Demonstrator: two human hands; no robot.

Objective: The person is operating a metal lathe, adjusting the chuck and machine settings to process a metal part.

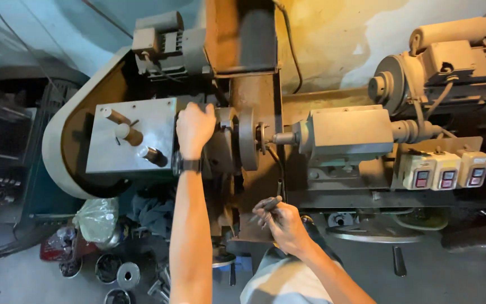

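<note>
My left hand (pixel 194 128) clamps the stiff, heavy grey metal chuck (pixel 227 141); my right hand (pixel 284 224) pinches a slim dark steel rod (pixel 266 206), near.

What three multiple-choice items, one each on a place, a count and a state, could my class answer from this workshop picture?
1. Where does the left hand rest?
A. on the machine's chuck
B. on the floor
C. on the switch boxes

2. How many switch boxes stand in the row at right?
A. one
B. three
C. five

3. What is the right hand doing?
A. hanging open
B. gripping a thin metal tool
C. pressing a switch

Answers: 1 A, the fist closes on the chuck; 2 B, three boxes side by side; 3 B, fingers wrap the tool.
</note>
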